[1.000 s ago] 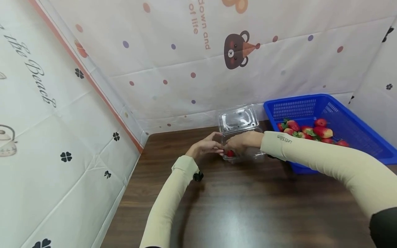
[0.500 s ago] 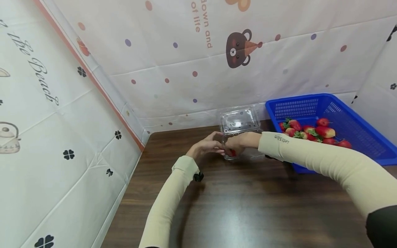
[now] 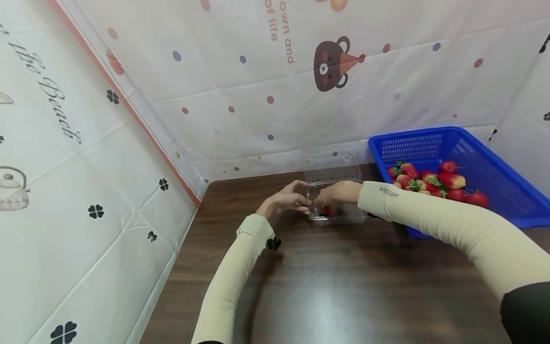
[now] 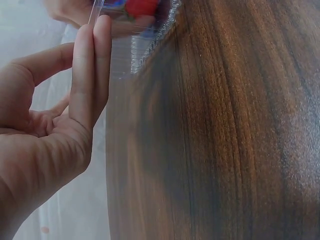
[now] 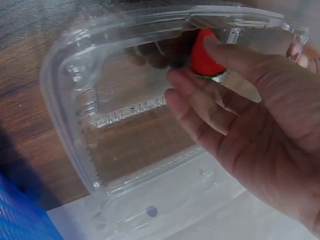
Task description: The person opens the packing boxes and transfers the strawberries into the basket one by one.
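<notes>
A clear plastic clamshell box (image 3: 343, 220) lies on the wooden table against the back wall, with its lid (image 3: 333, 173) folded back. My right hand (image 3: 333, 197) is inside the box, pinching a red strawberry (image 5: 205, 59) between thumb and fingers; its green leafy end shows at the bottom in the right wrist view. At the box's left side is my left hand (image 3: 285, 200), its fingers (image 4: 82, 70) straight and the tips touching the clear rim. Part of the box is hidden behind the right hand.
To the right of the box stands a blue plastic basket (image 3: 507, 177) holding several strawberries (image 3: 451, 180). Behind the table hangs a printed white cloth (image 3: 240, 129), which also covers the left side. My right forearm crosses in front of the basket.
The strawberry in my right hand has shifted slightly to the right, away from the box's left corner. My left hand stays at the box's left side.
</notes>
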The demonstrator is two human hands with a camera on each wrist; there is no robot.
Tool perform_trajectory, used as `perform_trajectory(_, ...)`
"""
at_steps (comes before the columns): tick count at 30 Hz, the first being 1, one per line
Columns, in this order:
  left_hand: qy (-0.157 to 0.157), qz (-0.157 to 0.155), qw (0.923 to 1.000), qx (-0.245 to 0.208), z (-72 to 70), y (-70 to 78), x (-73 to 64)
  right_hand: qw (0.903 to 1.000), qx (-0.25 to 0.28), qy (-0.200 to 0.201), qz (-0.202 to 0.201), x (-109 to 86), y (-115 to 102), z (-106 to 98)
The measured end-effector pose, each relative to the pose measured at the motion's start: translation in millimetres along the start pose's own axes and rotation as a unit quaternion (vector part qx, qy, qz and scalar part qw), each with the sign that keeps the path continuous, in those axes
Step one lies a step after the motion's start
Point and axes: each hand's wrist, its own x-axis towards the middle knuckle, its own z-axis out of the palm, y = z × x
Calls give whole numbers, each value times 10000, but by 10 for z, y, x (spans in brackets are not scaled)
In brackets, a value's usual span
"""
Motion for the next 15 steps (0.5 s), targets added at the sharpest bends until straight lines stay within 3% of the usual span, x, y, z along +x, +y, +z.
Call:
perform_trajectory(4, -2, -23, 10000, -15, 6, 14, -15, 9997, 159, 142, -141, -103, 105, -65)
perform_trajectory(7, 27, 20, 10000, 11, -12, 17, -3, 9963, 769, 386, -30, -298, 301, -222)
perform_trajectory(11, 101, 247, 9996, 99, -55, 33, 34, 9813, 1686, 837, 411, -748, 765, -543)
perform_trajectory(15, 110, 372, 9990, 225, -86, 46, 60, 9624, 2125, 968, 1387, -1343, 1240, -673)
